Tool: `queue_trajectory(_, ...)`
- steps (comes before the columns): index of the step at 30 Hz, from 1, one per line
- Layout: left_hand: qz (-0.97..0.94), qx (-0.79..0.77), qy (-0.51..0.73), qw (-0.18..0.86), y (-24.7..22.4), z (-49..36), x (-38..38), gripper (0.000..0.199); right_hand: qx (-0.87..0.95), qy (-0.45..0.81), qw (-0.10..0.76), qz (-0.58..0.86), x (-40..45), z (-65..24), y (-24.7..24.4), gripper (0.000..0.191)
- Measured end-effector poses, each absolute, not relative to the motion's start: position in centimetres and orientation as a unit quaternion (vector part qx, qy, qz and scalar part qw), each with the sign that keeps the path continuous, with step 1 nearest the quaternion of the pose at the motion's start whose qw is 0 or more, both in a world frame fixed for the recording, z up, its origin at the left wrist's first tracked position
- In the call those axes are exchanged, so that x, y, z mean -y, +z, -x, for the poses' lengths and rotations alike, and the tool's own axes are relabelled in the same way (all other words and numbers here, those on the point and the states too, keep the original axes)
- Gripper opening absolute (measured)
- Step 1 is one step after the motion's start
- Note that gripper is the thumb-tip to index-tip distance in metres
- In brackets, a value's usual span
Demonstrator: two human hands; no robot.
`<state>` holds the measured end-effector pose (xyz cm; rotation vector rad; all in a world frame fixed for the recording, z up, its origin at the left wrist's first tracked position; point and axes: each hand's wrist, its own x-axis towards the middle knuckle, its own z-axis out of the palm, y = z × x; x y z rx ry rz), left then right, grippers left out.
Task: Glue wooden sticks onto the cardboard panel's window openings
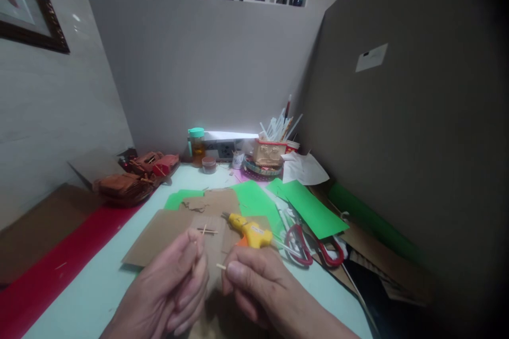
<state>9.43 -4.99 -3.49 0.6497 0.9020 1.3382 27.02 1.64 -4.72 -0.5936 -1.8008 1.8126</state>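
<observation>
My left hand [181, 275] is closed in a pinch on a thin wooden stick [204, 230], whose tip pokes up above the fingers. Facing it, my right hand [256, 280] pinches a short pale wooden stick [221, 266] between thumb and forefinger, its end pointing left. The two hands are apart. Just beyond them, a yellow hot glue gun [251, 230] lies on cardboard, nozzle to the left, a clear glue stick out of its back. Small dark sticks [209, 231] lie on the cardboard [209, 220] behind my left fingertips.
Red-handled scissors [300, 246] lie right of the glue gun, partly under green paper [314, 209]. Farther back stand a holder [270, 152] full of sticks, a teal-lidded jar [197, 148] and a small round tub [209, 164]. Brown bags [131, 183] sit at left. Grey partitions enclose the table.
</observation>
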Motion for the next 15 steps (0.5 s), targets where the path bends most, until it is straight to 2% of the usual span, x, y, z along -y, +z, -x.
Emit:
queue_trajectory(5,-0.270,-0.426,0.647,0.572,-4.3,-8.0,4.4,0.039,0.612,0.693,0.313,0.218,-2.3,-27.0,-4.7,0.038)
queue_trajectory(10,-0.305,-0.401,0.569,0.650,-4.5,-8.4,4.8,0.027,0.643,0.683,0.256,0.234,-2.0,-27.1,-4.3,0.039)
queue_trajectory(15,-0.343,-0.440,0.527,0.641,-3.8,-9.5,5.5,0.037,0.699,0.621,0.244,0.257,-1.2,-27.0,-4.4,0.044)
